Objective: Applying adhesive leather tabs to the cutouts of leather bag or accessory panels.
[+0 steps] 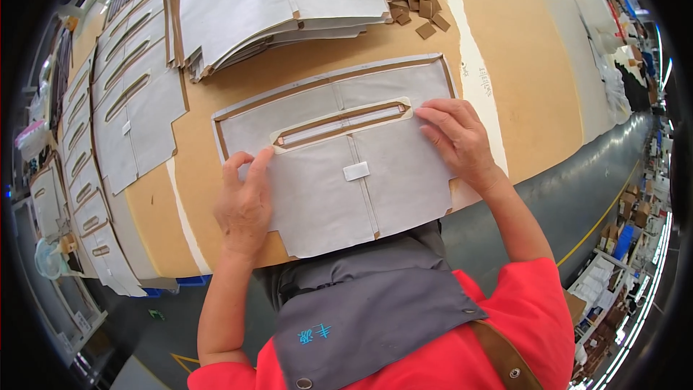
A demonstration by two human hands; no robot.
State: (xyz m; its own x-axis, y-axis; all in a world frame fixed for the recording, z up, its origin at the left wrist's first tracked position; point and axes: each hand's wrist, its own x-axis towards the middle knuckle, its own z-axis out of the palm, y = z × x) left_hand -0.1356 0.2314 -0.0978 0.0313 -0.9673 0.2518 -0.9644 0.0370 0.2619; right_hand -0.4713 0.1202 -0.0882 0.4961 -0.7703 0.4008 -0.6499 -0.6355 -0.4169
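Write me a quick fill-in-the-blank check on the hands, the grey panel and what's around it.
1. The left hand is at the ____ end of the brown-edged slot.
2. The small rectangular tab on the grey panel is coloured ____.
3. Loose brown squares lie to the ____ of the stacked panels.
4. The wearer's sleeve is coloured ____.

Missing words: left; white; right; red.

This was a workshop: a broad tan worktable [545, 94] carried stacked grey panels [245, 7] near 11 o'clock, overlapping rows of similar panels [141, 126] at 10 and a heap of brown squares [419, 6] at 1. A yellow line [599, 222] marked the grey floor [556, 191] past 3, with laden shelves [598, 282] at 4.
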